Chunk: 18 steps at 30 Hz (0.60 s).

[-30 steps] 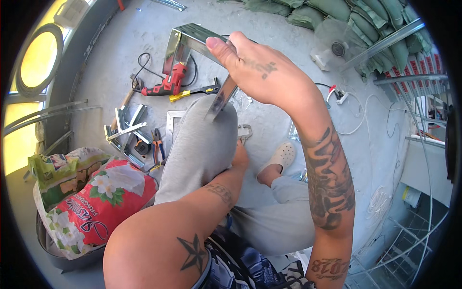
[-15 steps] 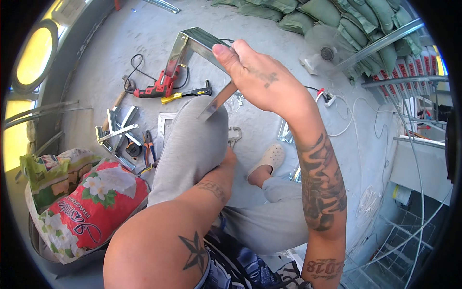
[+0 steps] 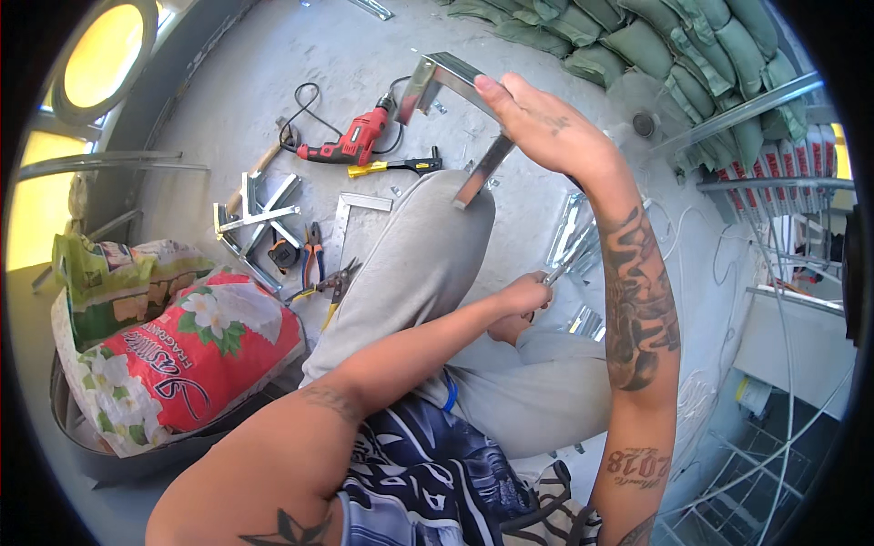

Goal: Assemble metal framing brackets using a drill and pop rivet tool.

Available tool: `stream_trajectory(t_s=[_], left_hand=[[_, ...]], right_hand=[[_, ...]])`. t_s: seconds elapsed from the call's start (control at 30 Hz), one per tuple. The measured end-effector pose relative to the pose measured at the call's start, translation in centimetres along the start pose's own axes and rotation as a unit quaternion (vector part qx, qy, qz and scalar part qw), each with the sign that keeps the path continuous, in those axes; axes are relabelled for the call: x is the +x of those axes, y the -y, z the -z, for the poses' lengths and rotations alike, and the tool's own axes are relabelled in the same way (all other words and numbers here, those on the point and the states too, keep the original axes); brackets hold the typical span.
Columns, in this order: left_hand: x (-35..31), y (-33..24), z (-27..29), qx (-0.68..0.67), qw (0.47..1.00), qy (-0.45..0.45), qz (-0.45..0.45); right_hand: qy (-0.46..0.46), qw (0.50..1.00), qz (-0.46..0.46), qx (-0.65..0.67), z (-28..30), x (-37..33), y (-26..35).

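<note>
My right hand [image 3: 555,127] is raised above my knee and grips a bent, U-shaped metal channel [image 3: 452,71]. One leg of the channel points down onto my grey trouser knee; the other hangs toward the red drill. Lower down, my left hand [image 3: 525,296] is closed round the handle of metal locking clamp pliers [image 3: 572,253], whose jaws point away to the right. The pliers are partly blurred, so I cannot tell how the jaws stand. Fingers of the right hand are partly hidden behind the channel.
On the floor lie a red corded drill [image 3: 350,139], a yellow-and-black hand tool [image 3: 397,167], a metal square [image 3: 344,217], metal offcuts [image 3: 258,217], a tape measure [image 3: 284,255], pliers [image 3: 313,250] and snips [image 3: 337,286]. A red flowered bag [image 3: 218,364] stands left. Green sacks [image 3: 637,45] lie behind.
My left hand has moved right from beside the knee with the clamp pliers. My right hand and the channel sit farther right and slightly lower in view, as the whole view has shifted.
</note>
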<state>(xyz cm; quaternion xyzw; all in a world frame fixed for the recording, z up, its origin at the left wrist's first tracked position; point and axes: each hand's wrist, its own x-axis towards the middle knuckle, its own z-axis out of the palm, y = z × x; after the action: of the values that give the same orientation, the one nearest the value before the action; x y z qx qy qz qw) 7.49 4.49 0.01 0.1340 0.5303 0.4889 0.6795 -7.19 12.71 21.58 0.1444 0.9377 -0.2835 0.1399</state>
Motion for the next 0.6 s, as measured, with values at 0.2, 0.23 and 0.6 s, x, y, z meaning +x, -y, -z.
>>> stream_trajectory(t_s=[0.2, 0.23, 0.6], left_hand=[[-9.3, -1.6, 2.1, -0.116, 0.950, -0.048, -0.288], [-10.0, -1.6, 2.3, -0.126, 0.947, -0.050, -0.290], [-11.6, -4.8, 2.5, -0.226, 0.831, -0.194, -0.470]], right_hand=[[-0.023, 0.997, 0.064, -0.034, -0.7, 0.5, 1.2], [-0.014, 0.997, 0.065, -0.041, -0.7, 0.6, 1.3], [-0.032, 0.998, 0.047, -0.016, -0.9, 0.7, 1.6]])
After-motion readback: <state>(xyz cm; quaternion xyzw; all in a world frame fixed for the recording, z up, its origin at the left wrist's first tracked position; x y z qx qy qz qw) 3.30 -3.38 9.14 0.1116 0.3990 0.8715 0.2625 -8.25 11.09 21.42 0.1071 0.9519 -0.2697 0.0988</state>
